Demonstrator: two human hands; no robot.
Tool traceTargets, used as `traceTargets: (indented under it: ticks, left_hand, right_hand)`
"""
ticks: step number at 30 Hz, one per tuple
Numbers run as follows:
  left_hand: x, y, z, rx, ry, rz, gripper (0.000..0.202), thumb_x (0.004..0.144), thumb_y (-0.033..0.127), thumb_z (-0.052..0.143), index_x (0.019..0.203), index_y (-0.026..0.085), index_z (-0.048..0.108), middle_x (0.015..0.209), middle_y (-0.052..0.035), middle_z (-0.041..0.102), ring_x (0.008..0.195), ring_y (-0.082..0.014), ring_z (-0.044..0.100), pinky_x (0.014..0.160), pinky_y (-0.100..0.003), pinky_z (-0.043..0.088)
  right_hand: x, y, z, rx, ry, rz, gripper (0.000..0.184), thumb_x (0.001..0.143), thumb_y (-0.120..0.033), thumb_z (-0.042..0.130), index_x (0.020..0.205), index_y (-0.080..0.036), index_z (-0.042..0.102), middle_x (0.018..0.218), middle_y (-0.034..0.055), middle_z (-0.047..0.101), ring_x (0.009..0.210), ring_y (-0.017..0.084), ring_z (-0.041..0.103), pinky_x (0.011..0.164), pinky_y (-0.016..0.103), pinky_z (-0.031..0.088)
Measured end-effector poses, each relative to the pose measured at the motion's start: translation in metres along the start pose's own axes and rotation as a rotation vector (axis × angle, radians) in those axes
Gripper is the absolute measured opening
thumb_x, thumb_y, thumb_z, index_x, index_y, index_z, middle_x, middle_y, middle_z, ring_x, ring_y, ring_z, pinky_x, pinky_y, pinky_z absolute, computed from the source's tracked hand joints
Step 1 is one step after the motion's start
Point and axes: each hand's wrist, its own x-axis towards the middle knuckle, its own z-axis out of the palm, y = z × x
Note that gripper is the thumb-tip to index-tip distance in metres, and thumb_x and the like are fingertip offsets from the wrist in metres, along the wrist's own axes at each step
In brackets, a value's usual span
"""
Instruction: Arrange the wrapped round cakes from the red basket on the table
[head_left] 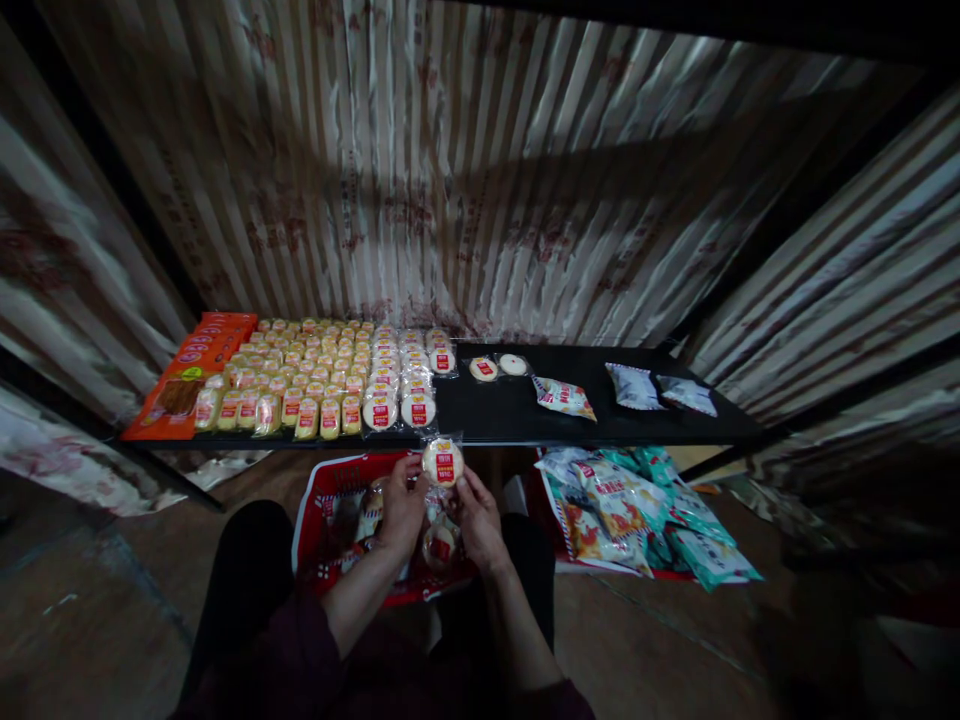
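Between my two hands I hold a round, white rice cracker in clear wrap with a red label [443, 463], just in front of the shelf's edge. My left hand [403, 508] pinches it from the left, and my right hand [478, 515] grips its right side. Under my hands stands a red basket [315, 510] with more wrapped crackers [441, 545] inside. On the black shelf [487, 415], similar round crackers [380, 409] lie in overlapping rows, beside rows of small yellow wrapped cakes [306, 415].
An orange snack bag [180, 385] lies at the shelf's left end. Two loose round packs [498, 367], a red-and-white bag [564, 397] and two pale bags [634, 387] lie farther right. A second red basket [592, 568] holds several snack bags [611, 495]. Striped curtains [450, 180] hang behind.
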Motion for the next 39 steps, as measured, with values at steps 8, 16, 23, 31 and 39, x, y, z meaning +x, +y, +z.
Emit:
traceTargets:
  ticks: [8,16,23,31,39]
  left_hand:
    - [0.006,0.023,0.012,-0.036,-0.054,-0.011,0.024,0.071,0.019,0.062,0.094,0.017,0.061,0.087,-0.0048,0.067,0.081,-0.0156,0.063,0.077,-0.028,0.049]
    - [0.019,0.031,0.023,0.002,-0.047,-0.004,0.032,0.069,0.014,0.062,0.101,0.017,0.061,0.082,-0.0021,0.064,0.076,-0.0141,0.062,0.072,-0.027,0.049]
    - [0.03,0.036,0.033,0.037,-0.032,0.034,0.032,0.07,0.013,0.061,0.102,0.017,0.064,0.088,-0.0045,0.065,0.075,-0.0148,0.061,0.072,-0.027,0.049]
    - [0.048,0.033,0.045,-0.007,-0.051,0.021,0.029,0.072,0.018,0.063,0.101,0.017,0.064,0.087,-0.0036,0.064,0.075,-0.0144,0.061,0.072,-0.027,0.049]
    - [0.061,0.035,0.054,0.012,-0.024,0.042,0.029,0.072,0.01,0.059,0.1,0.017,0.064,0.08,-0.0019,0.067,0.076,-0.0135,0.062,0.074,-0.025,0.048]
  right_hand:
    - [0.01,-0.018,0.002,0.061,0.008,0.0,0.056,0.065,-0.042,0.078,0.115,-0.021,0.064,0.07,-0.0005,0.07,0.058,0.013,0.06,0.059,0.026,0.048]
    - [0.017,-0.038,0.009,0.093,0.033,-0.026,0.052,0.061,-0.038,0.08,0.109,-0.022,0.066,0.092,0.0031,0.074,0.076,0.018,0.067,0.072,0.031,0.052]
    - [0.024,-0.05,0.012,0.116,0.014,-0.026,0.058,0.06,-0.034,0.081,0.115,-0.023,0.064,0.091,0.0024,0.074,0.078,0.018,0.067,0.075,0.032,0.053]
    - [0.046,-0.059,0.007,0.017,0.048,-0.057,0.053,0.061,-0.035,0.08,0.111,-0.022,0.066,0.082,-0.0011,0.072,0.06,0.011,0.059,0.062,0.025,0.05]
    - [0.067,-0.063,0.005,-0.025,0.017,-0.078,0.055,0.063,-0.042,0.078,0.113,-0.022,0.066,0.097,0.0038,0.074,0.083,0.019,0.066,0.078,0.032,0.051]
